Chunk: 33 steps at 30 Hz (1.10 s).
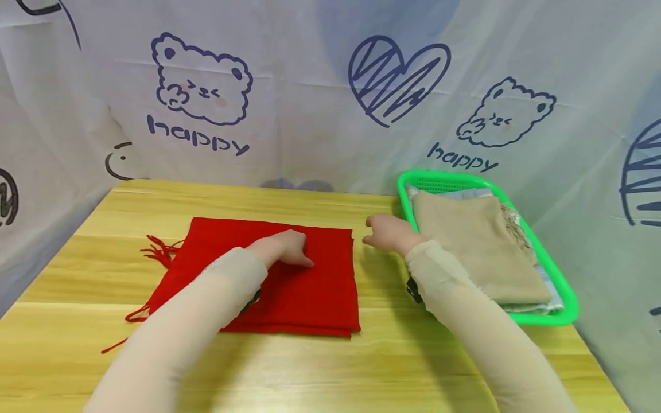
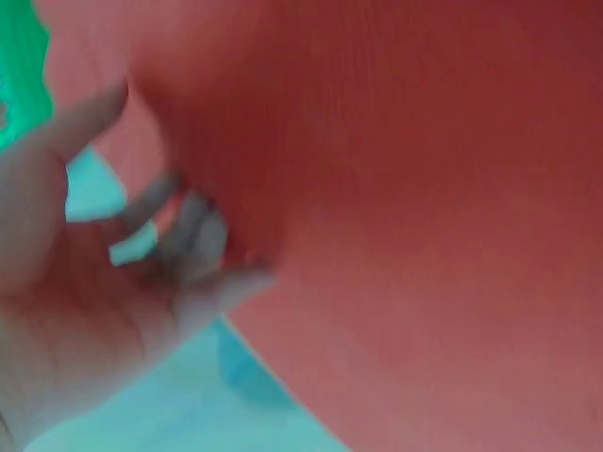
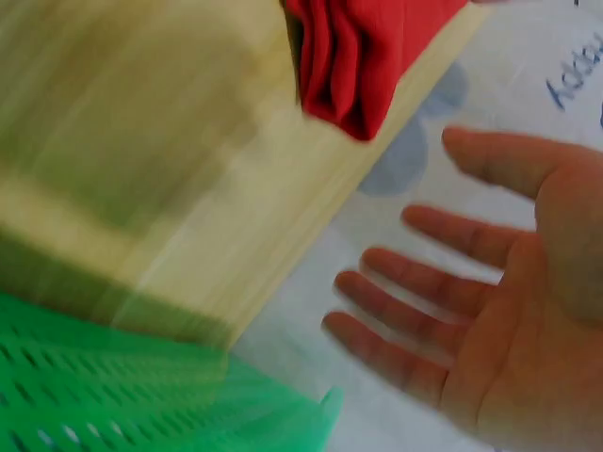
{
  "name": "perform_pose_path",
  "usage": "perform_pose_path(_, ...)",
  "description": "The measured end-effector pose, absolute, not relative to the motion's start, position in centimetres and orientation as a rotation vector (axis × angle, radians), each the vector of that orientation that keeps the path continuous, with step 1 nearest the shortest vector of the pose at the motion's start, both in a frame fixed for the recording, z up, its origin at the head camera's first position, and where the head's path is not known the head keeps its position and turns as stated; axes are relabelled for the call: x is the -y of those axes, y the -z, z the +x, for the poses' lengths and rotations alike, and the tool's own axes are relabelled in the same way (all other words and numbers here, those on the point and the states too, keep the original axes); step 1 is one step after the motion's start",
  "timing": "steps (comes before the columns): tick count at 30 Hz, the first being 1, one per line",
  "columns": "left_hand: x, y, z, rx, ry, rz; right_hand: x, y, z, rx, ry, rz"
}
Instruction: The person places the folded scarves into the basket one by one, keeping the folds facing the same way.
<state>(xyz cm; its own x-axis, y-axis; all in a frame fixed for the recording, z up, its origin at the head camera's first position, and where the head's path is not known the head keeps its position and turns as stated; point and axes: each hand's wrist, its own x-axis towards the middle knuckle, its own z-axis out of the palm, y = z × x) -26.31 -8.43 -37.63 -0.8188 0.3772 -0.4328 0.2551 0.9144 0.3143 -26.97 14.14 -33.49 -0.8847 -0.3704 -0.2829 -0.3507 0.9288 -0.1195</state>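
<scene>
A folded red scarf (image 1: 320, 287) with fringe lies on the table, its layered edge showing in the right wrist view. My left hand (image 1: 286, 246) is over the middle of the scarf, thumb apart and fingers loosely bent, nothing gripped; in the left wrist view the hand (image 2: 113, 254) overlaps the red cloth (image 2: 405, 235). My right hand (image 1: 391, 232) hovers between the scarf and the green basket (image 1: 560, 287). The right wrist view shows this hand (image 3: 499, 292) with its fingers spread and nothing in it.
A folded beige cloth (image 1: 475, 246) with fringe lies on top of pale blue cloth (image 1: 467, 194) inside the basket, at the right of the wooden table (image 1: 289, 373). A white curtain (image 1: 310, 115) with printed drawings hangs behind the table.
</scene>
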Motion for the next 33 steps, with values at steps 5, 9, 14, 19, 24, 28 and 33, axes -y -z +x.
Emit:
perform_pose_path(5,12.1,36.5,-26.3,-2.501,-0.217,0.446,-12.1,35.1,-25.9,-2.662,0.060,-0.767)
perform_pose_path(9,14.7,36.4,-26.0,-2.475,-0.092,0.290,-11.0,36.8,-25.1,-2.577,-0.013,-0.834)
perform_pose_path(14,15.4,36.8,-25.8,-2.484,-0.079,0.287,-10.4,38.7,-24.2,-2.606,-0.088,-0.808)
perform_pose_path(19,14.8,36.8,-25.9,-2.496,-0.034,0.299,-10.0,39.1,-23.9,-2.669,-0.125,-0.755)
perform_pose_path(24,14.6,36.7,-25.9,-2.483,-0.003,0.287,-9.8,38.8,-24.0,-2.663,-0.148,-0.703)
perform_pose_path(28,14.3,36.5,-25.8,-2.483,-0.044,0.277,-9.9,38.5,-24.3,-2.677,-0.179,-0.659)
perform_pose_path(33,13.2,36.4,-25.8,-2.488,-0.069,0.293,-10.3,38.3,-24.9,-2.705,-0.223,-0.590)
